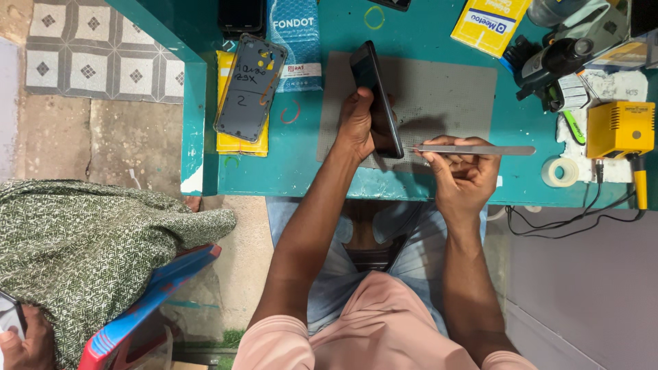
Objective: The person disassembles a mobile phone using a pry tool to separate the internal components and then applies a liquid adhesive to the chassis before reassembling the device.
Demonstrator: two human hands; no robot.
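My left hand [358, 125] grips a dark smartphone [375, 96] on its edge, tilted upright over a grey work mat [449, 92] on the teal table [308, 164]. My right hand [465, 177] pinches metal tweezers [473, 149] that lie nearly level, their tip pointing left and touching the phone's lower end.
A grey phone back cover [250, 88] rests on a yellow packet at the left. A blue pouch [295, 44], a yellow box [490, 24], a black tool [552, 62], a yellow soldering unit [620, 129] and a tape roll [561, 172] surround the mat. Another person in green patterned cloth [82, 253] sits at lower left.
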